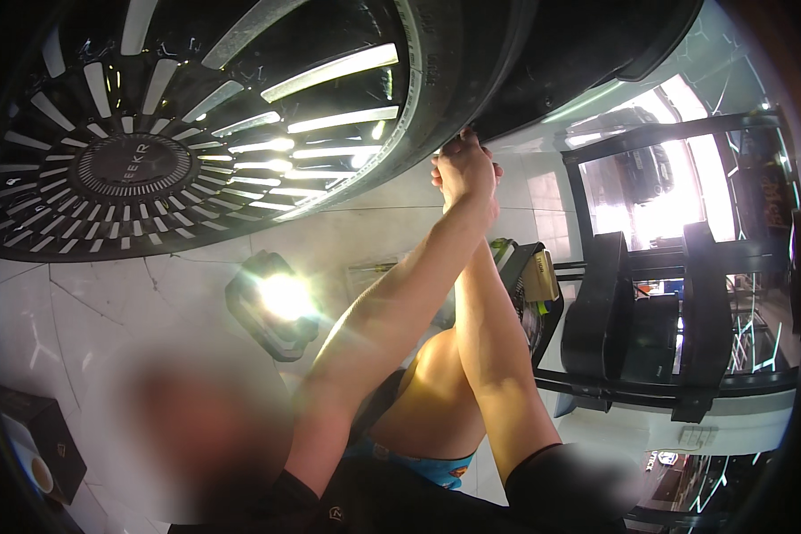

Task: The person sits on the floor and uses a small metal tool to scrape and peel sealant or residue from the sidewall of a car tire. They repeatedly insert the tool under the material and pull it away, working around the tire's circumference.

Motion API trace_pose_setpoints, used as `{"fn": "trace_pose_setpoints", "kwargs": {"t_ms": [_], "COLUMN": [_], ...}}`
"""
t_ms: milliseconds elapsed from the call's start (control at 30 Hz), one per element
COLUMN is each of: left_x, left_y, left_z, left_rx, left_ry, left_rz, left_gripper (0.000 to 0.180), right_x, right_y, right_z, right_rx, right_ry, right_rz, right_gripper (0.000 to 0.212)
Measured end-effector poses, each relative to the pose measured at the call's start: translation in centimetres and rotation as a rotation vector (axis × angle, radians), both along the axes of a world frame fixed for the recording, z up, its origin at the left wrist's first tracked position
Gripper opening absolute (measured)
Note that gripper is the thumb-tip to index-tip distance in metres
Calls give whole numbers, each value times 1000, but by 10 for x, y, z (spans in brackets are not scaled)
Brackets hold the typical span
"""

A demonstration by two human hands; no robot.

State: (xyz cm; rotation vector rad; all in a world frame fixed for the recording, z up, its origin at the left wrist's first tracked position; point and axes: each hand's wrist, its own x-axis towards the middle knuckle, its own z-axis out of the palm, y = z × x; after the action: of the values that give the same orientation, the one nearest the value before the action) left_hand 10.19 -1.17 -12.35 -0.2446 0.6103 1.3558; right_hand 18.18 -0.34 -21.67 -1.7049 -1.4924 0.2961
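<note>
My left hand (pixel 468 171) and my right hand (pixel 438 174) are together at the dark lower edge of a car body (pixel 561 76), just behind a wheel. The left hand lies over the right one and hides most of it. Fingers of both look curled; whatever they hold, if anything, is out of sight. Beside them curves the black tyre (pixel 445 80). Its many-spoked black and silver rim (pixel 240 165) fills the upper left. My bare forearms reach up and cross near the wrists, the left one in front.
A lit work lamp (pixel 262 334) stands on the pale tiled floor (pixel 178 303). Right of my arms is a tool holder (pixel 556 320) with a tan block (pixel 541 276). A large black frame with padded arms (pixel 596 311) stands at right; a dark box (pixel 58 432) sits lower left.
</note>
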Motion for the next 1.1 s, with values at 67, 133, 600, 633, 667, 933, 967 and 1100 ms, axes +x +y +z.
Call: {"fn": "trace_pose_setpoints", "kwargs": {"t_ms": [67,133,600,633,667,933,967,1100], "left_x": [-8,-15,-4,-3,-2,-3,-3,-5], "left_y": [7,13,20,19,17,22,23,16], "left_z": [2,3,-9,-9,-9,-13,-12,-5], "left_rx": [-37,-76,136,119,124,27,21,-15], "left_ry": [-15,-53,522,516,539,378,315,229], "left_rz": [-61,-126,54,35,68,2,62,146], "left_gripper": [14,13,34,33,32,26,27,27], "right_x": [4,8,29,30,31,34,33,23], "right_y": [5,10,25,25,25,19,16,4], "right_z": [-5,-11,-32,-32,-33,-24,-19,4], "right_rx": [0,-3,2,2,4,10,-3,-33], "right_ry": [21,41,131,134,135,132,123,55], "right_rz": [8,22,49,49,50,30,23,2], "right_gripper": [38,38,37,37,37,37,36,36]}}
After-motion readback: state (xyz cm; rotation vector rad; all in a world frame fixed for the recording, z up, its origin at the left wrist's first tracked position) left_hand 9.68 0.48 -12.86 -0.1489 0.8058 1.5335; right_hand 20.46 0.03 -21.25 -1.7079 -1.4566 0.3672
